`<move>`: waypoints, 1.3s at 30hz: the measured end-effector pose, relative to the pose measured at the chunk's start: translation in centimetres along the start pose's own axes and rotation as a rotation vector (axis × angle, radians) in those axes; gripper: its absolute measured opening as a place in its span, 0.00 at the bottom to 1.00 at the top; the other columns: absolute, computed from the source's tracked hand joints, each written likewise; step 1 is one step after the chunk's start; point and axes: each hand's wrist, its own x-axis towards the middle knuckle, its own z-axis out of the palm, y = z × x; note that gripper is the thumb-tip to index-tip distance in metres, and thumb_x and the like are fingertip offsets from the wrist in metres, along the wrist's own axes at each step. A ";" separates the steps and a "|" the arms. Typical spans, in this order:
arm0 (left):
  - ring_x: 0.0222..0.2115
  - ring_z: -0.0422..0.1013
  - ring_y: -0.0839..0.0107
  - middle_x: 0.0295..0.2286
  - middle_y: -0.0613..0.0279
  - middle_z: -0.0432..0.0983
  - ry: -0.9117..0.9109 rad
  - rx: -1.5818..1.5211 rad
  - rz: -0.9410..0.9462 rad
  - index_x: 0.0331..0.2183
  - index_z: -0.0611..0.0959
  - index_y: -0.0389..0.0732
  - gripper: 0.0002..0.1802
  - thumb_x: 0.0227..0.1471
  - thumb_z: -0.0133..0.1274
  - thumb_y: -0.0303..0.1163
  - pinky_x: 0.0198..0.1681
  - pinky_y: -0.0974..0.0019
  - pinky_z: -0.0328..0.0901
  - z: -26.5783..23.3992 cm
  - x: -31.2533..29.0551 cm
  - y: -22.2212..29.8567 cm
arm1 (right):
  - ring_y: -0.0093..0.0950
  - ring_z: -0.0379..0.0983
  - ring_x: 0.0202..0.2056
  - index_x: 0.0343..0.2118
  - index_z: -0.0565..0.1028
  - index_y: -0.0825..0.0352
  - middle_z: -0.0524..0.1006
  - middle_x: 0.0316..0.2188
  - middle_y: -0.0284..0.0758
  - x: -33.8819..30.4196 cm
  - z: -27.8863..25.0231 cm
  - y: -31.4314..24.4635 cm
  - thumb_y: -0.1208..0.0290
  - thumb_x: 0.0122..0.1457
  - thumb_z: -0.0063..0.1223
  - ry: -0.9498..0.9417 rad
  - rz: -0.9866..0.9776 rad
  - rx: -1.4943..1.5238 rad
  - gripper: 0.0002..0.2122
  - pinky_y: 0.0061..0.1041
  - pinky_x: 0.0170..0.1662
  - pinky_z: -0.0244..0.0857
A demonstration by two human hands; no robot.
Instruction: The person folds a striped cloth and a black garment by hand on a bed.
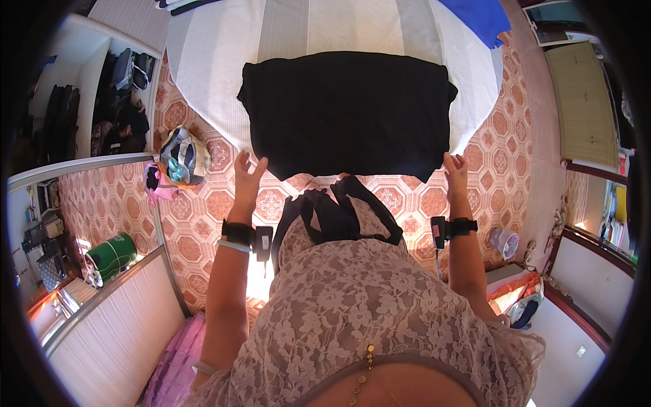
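Note:
A black garment (349, 112), its kind not clear, lies spread flat on the bed, with its near edge drooping over the bed's front edge. My left hand (247, 180) is at the garment's near left corner, thumb and fingers apart, with no cloth visible between them. At the near right corner is my right hand (456, 175), its fingers slightly curled and apart. Those fingertips are at the cloth's edge; whether they touch it is hard to see. Both wrists carry black straps with small boxes.
A striped white and grey sheet (380, 27) covers the bed. Blue cloth (478, 20) lies at its far right. On the tiled floor, a stuffed bag (184, 157) stands left and a small clear bin (504, 241) right. An open wardrobe (88, 54) holds dark clothes.

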 end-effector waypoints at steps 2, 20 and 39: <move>0.45 0.58 0.72 0.40 0.60 0.64 -0.056 -0.231 -0.194 0.43 0.66 0.39 0.27 0.44 0.55 0.42 0.48 0.64 0.53 -0.3 1.1 -0.5 | 0.26 0.62 0.42 0.47 0.59 0.68 0.63 0.44 0.36 -0.5 0.7 -0.5 0.57 0.44 0.60 -0.061 0.344 0.220 0.32 0.25 0.43 0.56; 0.40 0.68 0.68 0.40 0.58 0.71 -0.452 -0.529 -0.158 0.45 0.70 0.35 0.22 0.47 0.48 0.33 0.46 0.66 0.61 -2.7 3.4 15.6 | 0.28 0.72 0.36 0.41 0.68 0.73 0.74 0.36 0.38 2.6 -2.7 -17.3 0.70 0.52 0.46 -0.655 0.173 0.661 0.15 0.25 0.44 0.65; 0.39 0.69 0.68 0.38 0.55 0.72 -0.238 -0.600 0.247 0.41 0.72 0.35 0.19 0.44 0.51 0.27 0.46 0.66 0.62 -4.5 4.7 26.4 | 0.28 0.72 0.36 0.40 0.69 0.73 0.74 0.36 0.38 7.3 -2.8 -30.0 0.71 0.51 0.46 -0.721 -0.084 0.668 0.14 0.25 0.42 0.66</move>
